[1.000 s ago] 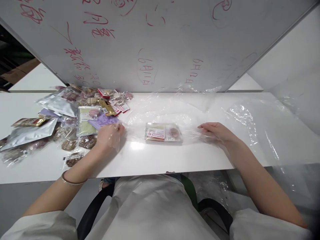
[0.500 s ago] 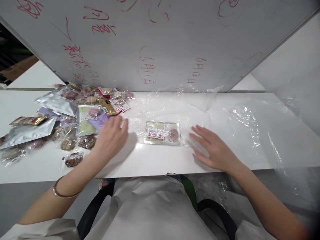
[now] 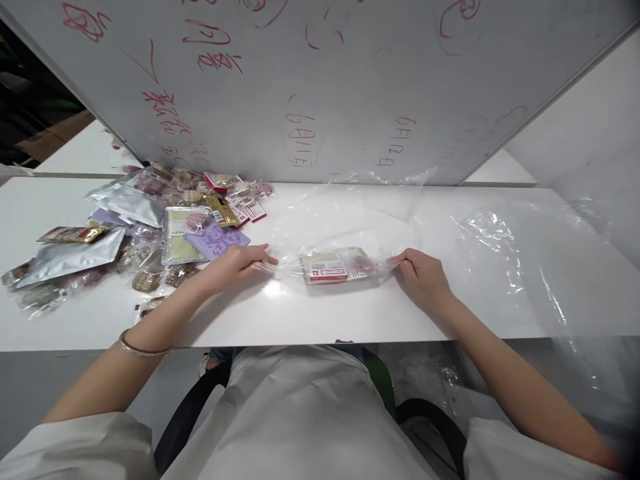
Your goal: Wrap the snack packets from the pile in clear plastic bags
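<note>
In front of me on the white table lies a flat green sachet (image 3: 326,259) with a small red-and-white packet (image 3: 329,269) and a round pinkish wrapped piece (image 3: 362,264) on it. Clear plastic film (image 3: 345,220) covers them and stretches out to both sides. My left hand (image 3: 244,261) pinches the film to the left of the sachet. On the right side, my right hand (image 3: 421,275) closes on the film's other gathered end. The film is drawn taut between the two hands.
Wrapped snacks, silver pouches (image 3: 75,257), a purple packet (image 3: 217,239) and another green sachet (image 3: 181,250) are heaped at the left. A large clear plastic sheet (image 3: 520,267) spreads over the right. A whiteboard (image 3: 345,87) with red writing stands behind.
Both hands, open before, have closed on the film at either side of the sachet. The film is pulled tighter and the sachet has tilted and shifted slightly right.
</note>
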Demonstrator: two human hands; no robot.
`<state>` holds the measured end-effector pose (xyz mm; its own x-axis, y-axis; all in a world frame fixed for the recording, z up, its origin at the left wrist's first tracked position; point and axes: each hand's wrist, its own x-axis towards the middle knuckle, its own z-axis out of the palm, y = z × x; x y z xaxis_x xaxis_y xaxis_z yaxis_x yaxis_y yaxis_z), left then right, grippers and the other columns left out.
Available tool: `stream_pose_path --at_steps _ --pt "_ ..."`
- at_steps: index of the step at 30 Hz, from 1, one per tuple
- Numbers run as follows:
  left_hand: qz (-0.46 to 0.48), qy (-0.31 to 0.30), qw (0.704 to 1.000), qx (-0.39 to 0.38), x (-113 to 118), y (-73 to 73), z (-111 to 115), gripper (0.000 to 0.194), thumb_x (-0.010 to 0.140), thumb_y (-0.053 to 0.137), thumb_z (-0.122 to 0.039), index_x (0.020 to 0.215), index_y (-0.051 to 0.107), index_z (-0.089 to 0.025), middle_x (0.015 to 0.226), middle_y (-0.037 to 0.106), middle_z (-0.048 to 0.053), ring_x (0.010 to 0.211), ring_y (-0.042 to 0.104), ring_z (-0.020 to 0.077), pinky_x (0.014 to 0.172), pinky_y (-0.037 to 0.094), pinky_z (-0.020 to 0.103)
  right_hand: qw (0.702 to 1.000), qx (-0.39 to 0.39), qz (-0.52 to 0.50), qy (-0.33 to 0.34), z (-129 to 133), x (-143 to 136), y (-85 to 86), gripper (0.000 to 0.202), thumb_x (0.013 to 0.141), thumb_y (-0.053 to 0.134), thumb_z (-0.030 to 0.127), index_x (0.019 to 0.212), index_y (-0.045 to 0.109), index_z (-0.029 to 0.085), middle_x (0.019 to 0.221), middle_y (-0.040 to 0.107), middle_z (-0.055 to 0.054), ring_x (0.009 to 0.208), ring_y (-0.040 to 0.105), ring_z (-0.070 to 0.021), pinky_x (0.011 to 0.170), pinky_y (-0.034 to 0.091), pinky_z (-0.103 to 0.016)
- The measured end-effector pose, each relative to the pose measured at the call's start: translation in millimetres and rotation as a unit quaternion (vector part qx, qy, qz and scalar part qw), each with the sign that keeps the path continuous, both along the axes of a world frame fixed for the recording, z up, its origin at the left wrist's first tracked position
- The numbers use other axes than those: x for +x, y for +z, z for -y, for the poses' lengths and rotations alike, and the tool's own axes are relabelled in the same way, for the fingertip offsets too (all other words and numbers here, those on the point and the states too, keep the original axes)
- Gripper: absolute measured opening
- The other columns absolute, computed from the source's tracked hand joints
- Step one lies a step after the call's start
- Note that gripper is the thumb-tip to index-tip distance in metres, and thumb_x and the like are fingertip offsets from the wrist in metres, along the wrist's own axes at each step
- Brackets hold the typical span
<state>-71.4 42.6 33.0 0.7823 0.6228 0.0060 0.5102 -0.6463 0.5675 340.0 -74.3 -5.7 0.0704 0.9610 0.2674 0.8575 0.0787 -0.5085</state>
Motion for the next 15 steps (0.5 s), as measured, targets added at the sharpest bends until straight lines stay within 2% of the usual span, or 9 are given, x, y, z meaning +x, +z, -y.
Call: stream_pose_path --at_steps 3,6,10,12,15 --pt "0.019 0.088 0.996 -0.011 5.9 -1.2 10.3 0.024 0.081 0.036 -0.024 0.068 0.056 -0.020 0.073 0.070 0.005 0.090 0.071 0.0243 0.066 0.048 0.028 1.000 -0.004 -0.012 -0.022 -7.9 -6.8 6.8 0.023 0.083 0.040 0.020 0.062 0.049 0.023 0.056 0.056 0.000 0.054 0.052 -0.0161 0.054 0.039 -0.029" --pt "0.020 0.142 0.989 -0.016 12.1 -2.0 11.7 0.021 0.078 0.036 -0.026 0.059 0.045 -0.021 0.055 0.056 0.000 0.057 0.059 0.0169 0.056 0.038 0.026 0.999 -0.018 -0.035 -0.027 -13.9 -14.1 13.3 0.023 0.081 0.039 0.020 0.059 0.046 0.023 0.055 0.053 0.001 0.054 0.048 -0.0156 0.055 0.035 -0.029" --pt "0.019 0.191 0.980 -0.043 15.9 -0.3 7.2 0.019 0.078 0.035 -0.026 0.061 0.041 -0.022 0.049 0.050 -0.002 0.050 0.051 0.0148 0.054 0.035 0.026 0.997 -0.035 -0.059 -0.046 -21.9 -19.9 22.9 0.022 0.078 0.038 0.019 0.057 0.044 0.023 0.053 0.049 0.001 0.053 0.044 -0.0153 0.054 0.033 -0.028" --pt "0.008 0.209 0.978 -0.014 17.6 1.6 5.0 0.019 0.079 0.035 -0.026 0.061 0.042 -0.022 0.049 0.047 -0.002 0.050 0.048 0.0150 0.053 0.032 0.026 0.995 -0.046 -0.061 -0.056 -26.6 -20.9 28.7 0.023 0.078 0.038 0.019 0.057 0.043 0.023 0.052 0.047 0.001 0.052 0.043 -0.0150 0.053 0.032 -0.028" --pt "-0.018 0.221 0.975 0.027 20.3 7.4 0.9 0.021 0.079 0.036 -0.023 0.060 0.044 -0.022 0.053 0.050 0.000 0.052 0.046 0.0154 0.054 0.031 0.027 0.996 -0.055 -0.042 -0.060 -35.0 -19.9 38.5 0.024 0.080 0.039 0.019 0.056 0.041 0.023 0.052 0.046 0.001 0.052 0.042 -0.0150 0.053 0.031 -0.029"
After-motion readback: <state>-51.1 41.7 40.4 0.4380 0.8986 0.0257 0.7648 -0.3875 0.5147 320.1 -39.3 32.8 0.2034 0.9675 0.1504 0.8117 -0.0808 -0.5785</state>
